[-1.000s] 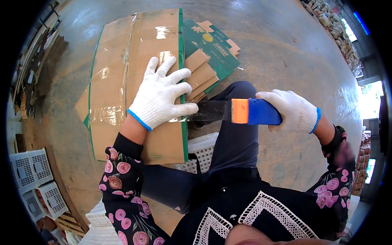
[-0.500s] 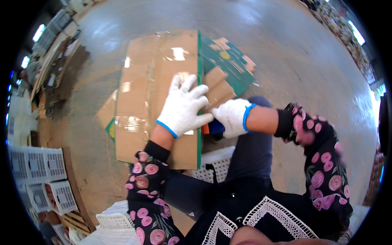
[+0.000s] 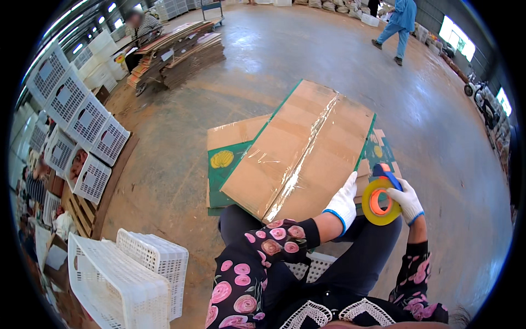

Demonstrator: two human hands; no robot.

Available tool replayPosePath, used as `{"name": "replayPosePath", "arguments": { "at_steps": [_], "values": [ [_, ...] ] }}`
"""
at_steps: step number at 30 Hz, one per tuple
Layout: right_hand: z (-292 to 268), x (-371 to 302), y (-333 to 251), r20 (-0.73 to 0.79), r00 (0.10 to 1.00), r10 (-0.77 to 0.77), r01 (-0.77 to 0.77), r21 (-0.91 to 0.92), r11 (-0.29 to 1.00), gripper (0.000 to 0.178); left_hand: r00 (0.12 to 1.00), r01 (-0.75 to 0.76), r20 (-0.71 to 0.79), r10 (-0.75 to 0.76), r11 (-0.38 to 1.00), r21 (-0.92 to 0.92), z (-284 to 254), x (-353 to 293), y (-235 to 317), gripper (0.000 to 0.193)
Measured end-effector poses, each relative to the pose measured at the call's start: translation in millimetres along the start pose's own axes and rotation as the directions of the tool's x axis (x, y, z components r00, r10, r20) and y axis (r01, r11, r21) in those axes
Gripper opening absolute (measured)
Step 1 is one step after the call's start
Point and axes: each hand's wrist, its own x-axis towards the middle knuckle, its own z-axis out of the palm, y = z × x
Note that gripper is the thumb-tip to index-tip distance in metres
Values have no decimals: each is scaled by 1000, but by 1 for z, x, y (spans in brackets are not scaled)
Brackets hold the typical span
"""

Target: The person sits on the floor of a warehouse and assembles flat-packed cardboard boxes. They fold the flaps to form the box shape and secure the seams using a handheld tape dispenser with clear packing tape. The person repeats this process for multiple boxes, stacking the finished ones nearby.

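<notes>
Gripping a tape dispenser [image 3: 378, 185], the right hand [image 3: 407, 202] in its white knit glove is held at four o'clock from the middle of the taped cardboard carton [image 3: 335, 156], just beyond its edge. A blue handle and a large yellow roll of tape [image 3: 378, 220] on an orange core are shown on the dispenser, and the right grip is closed around it. At five o'clock, the carton's right-hand edge is touched by the similarly gloved left hand [image 3: 343, 204], its fingers pointed toward one o'clock; whether that grip is closed on the edge cannot be told. The carton, set aslant before the person's knees, is edged in green along its sides and crossed lengthwise by a seam covered with shiny clear tape. From beneath it, green-printed cardboard [image 3: 226, 160] is exposed at nine o'clock, and more green-printed sheets [image 3: 388, 147] at three. At six o'clock a white perforated crate [image 3: 322, 264] is partly seen between the legs. White plastic baskets [image 3: 118, 274] are placed at eight o'clock, and stacked white crates [image 3: 89, 120] between nine and ten. Farther off on the concrete floor [image 3: 263, 60], flattened cardboard [image 3: 186, 64] is piled at ten o'clock, and a person in blue [image 3: 404, 16] is seen at one.
</notes>
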Motion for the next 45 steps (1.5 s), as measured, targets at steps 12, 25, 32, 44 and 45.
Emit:
{"name": "replayPosePath", "arguments": {
  "at_steps": [12,25,32,44,45],
  "values": [
    [74,-5,39,80,993,-92,-58,973,224,64,-197,-457,422,-885,-298,-838,103,-185,-5,42],
    [177,-8,-90,354,933,-62,-335,919,206,47,570,-653,732,-373,-746,129,261,-81,89,81],
    [88,45,-22,-185,912,-366,380,715,586,56,742,-658,295,-602,-738,149,228,-103,101,72],
    [30,-37,-75,43,844,-535,-57,998,-11,61,554,-825,-40,-831,-555,107,54,-121,-57,66],
    [26,-41,-66,-15,888,-460,71,992,104,64,531,-845,-25,-847,-532,53,46,-133,-64,69]
  ]
}}
